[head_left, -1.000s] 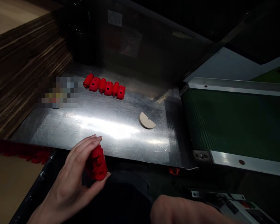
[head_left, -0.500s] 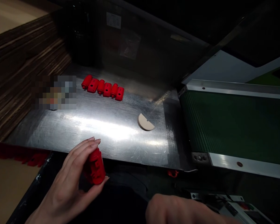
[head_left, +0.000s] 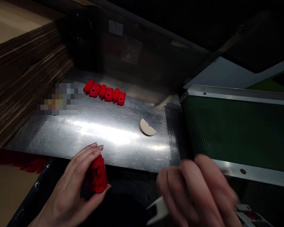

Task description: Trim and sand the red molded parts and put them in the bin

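Observation:
My left hand (head_left: 68,186) is closed around a hollow red plastic part (head_left: 99,176), fingers over its top and thumb under its lower end. It is held near the front edge of the metal table (head_left: 49,138), its open side with inner ribs showing. Curled and slightly blurred, my right hand (head_left: 196,189) is at the lower right. From its lower left side sticks out a pale tool with a forked end (head_left: 158,210); the rest of that tool is hidden by the fingers.
A row of several red plastic parts (head_left: 105,92) lies toward the table's back. A cream half-disc (head_left: 147,127) lies nearer the right. Stacked cardboard (head_left: 26,66) borders the left. On the right runs a green conveyor belt (head_left: 241,129) with metal rails.
My right hand has risen from the bottom edge, and the pale forked tool now shows in it. The left hand keeps its hold on the red part. The view has shifted slightly.

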The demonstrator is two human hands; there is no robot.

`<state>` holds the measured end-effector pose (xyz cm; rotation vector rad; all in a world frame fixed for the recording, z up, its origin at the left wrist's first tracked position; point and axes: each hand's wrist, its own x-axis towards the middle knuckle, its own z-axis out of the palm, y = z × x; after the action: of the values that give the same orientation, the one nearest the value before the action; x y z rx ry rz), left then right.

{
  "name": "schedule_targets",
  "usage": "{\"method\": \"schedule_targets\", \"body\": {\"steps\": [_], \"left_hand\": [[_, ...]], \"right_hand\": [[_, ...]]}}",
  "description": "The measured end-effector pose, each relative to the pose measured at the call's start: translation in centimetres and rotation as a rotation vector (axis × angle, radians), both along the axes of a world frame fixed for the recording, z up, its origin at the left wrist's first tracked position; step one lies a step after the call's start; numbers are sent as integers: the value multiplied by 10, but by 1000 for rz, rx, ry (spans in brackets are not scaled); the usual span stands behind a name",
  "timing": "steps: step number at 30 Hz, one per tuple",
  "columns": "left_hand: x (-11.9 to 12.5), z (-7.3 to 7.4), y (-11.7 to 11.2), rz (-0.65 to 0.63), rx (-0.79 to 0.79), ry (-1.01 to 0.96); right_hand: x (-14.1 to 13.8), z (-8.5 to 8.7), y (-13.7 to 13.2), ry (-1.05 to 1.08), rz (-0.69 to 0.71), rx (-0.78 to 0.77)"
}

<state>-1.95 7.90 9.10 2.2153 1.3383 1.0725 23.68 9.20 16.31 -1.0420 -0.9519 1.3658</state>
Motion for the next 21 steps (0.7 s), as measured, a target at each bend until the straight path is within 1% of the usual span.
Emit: {"method": "schedule_targets", "body": {"steps": [1, 2, 3, 4, 6, 8, 9, 11, 13, 15, 18, 21], "left_hand": [[1, 2, 0, 9, -12, -10], [3, 3, -1, 20, -34, -21], [4, 4, -1, 29, -65, -33], [6, 5, -1, 30, -101, -46], [10, 3, -2, -8, -174, -86], [14, -3, -2, -44, -283, -190], [16, -7, -2, -47, -362, -276], [20, -15, -2, -37, -552, -523], [25, -21, 0, -48, -735, -812], [30, -23, 2, -85, -856, -1075], [38, -19, 4, -148, -921, -1349], [41, -13, 6, -175, -934, -1490]], "right_hand": [[10, -1, 7, -15, -29, -26], [22, -5, 14, -80, -55, -67], [36, -13, 22, -224, -77, -130], [50, -24, 30, -437, -88, -187], [78, -50, 44, -1015, -144, -255], [100, -73, 53, -1259, -194, -277], [107, -82, 56, -1320, -212, -277], [112, -93, 59, -1379, -220, -255], [109, -97, 62, -1441, -210, -224], [99, -96, 64, -1495, -203, -185], [77, -93, 73, -1563, -190, -88], [53, -95, 88, -1575, -99, 17]]}}
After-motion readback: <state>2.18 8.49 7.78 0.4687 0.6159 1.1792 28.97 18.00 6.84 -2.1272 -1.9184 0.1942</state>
